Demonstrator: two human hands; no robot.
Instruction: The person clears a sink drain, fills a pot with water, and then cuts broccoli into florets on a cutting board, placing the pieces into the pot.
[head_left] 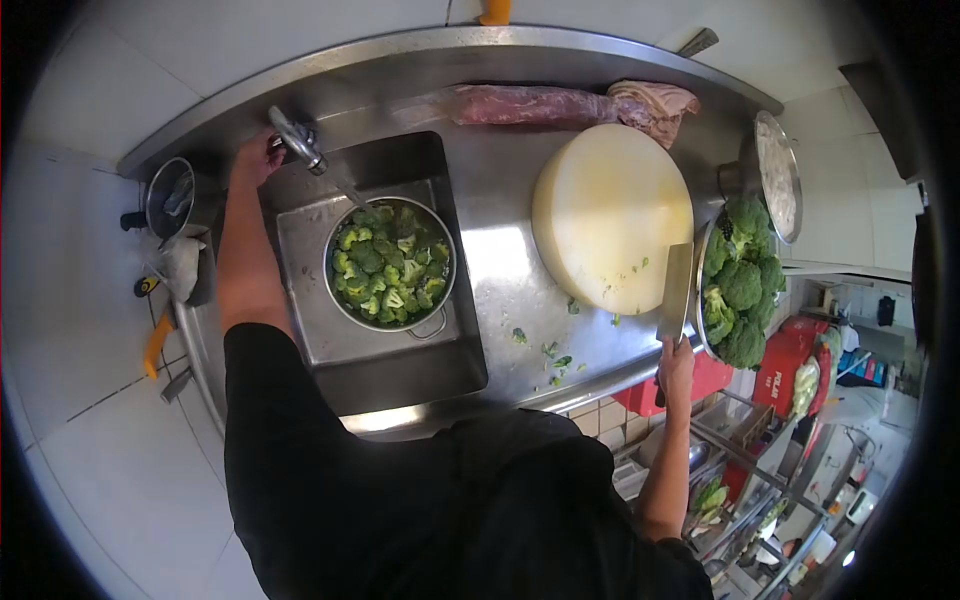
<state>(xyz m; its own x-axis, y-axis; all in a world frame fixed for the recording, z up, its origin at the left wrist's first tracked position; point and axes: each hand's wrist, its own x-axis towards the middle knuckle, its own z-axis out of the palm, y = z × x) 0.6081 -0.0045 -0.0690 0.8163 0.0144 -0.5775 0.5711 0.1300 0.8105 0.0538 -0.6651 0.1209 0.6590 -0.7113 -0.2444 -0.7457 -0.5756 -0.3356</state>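
My left hand (258, 158) is closed on the handle of the faucet (298, 140) at the back left of the sink. Water runs from the spout into a metal pot (452, 268) standing in the sink basin (300, 300). Cut broccoli florets (388, 262) fill the pot, lying in water. Over on the right, my right hand (676, 368) grips the handle of a cleaver (676, 285). Its broad blade is beside the right edge of a thick round cutting board (610, 220), which carries a few green scraps.
Whole broccoli heads (742, 285) fill a bowl right of the board. Behind the board lies a long wrapped piece of meat (530, 105). A pale-filled pot (778, 178) stands at the far right, a small pot (170, 198) at the far left. Green trimmings (553, 352) litter the steel counter.
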